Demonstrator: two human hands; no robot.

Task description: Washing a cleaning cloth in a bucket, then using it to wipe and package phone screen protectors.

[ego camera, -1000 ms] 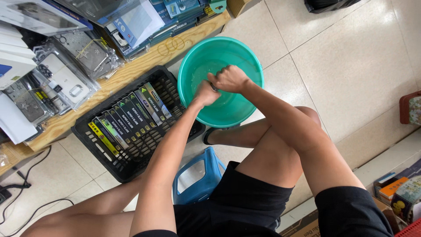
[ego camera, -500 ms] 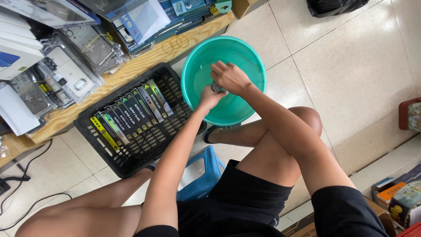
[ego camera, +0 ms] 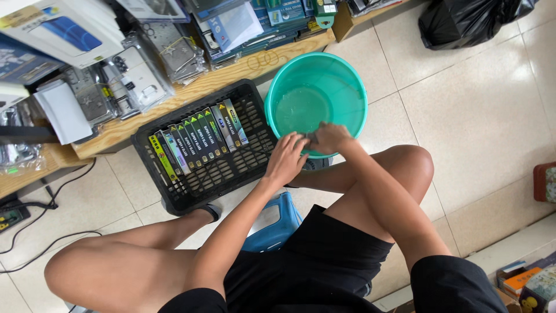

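Observation:
A teal bucket (ego camera: 353, 87) with a little water stands on the tiled floor in front of me. Both hands meet at its near rim. My right hand (ego camera: 331, 138) is curled around a small grey thing (ego camera: 311, 137), most of which is hidden. The fingertips of my left hand (ego camera: 286, 159) reach the same thing from the left. Just left of the bucket, a black plastic crate (ego camera: 231, 171) holds a row of several slim green, yellow and grey boxes (ego camera: 197, 139).
I sit on a low blue stool (ego camera: 278, 223), knees either side of the crate and bucket. A wooden shelf (ego camera: 191, 93) beyond carries boxes and bagged parts. There is a black bag (ego camera: 463, 20) at top right, cables (ego camera: 35, 232) at left and stacked boxes (ego camera: 530, 281) at bottom right.
Both hands have drawn back from over the middle of the bucket to its near rim, staying together around the small thing. The view has shifted a little.

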